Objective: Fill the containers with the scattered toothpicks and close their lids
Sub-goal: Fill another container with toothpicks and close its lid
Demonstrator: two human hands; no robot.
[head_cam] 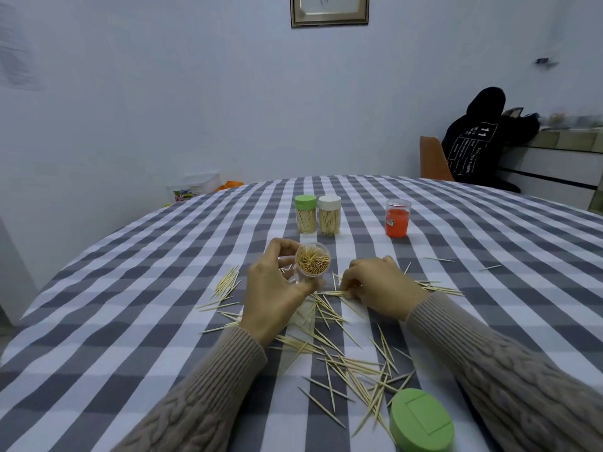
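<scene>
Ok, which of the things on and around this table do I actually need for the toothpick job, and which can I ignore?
Needed:
- open container, held in left hand
- scattered toothpicks, right hand gathering some
- loose green lid
- green-lidded jar and white-lidded jar, already full and shut
- red container, open, its lid seemingly inside

Ignore:
- seated person
- orange chair
- picture frame
- plastic box

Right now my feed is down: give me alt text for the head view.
The left hand holds an open jar packed with toothpicks while the right hand gathers loose toothpicks from a checked tablecloth. A green lid lies nearby; two closed jars and a red one stand behind.
</scene>
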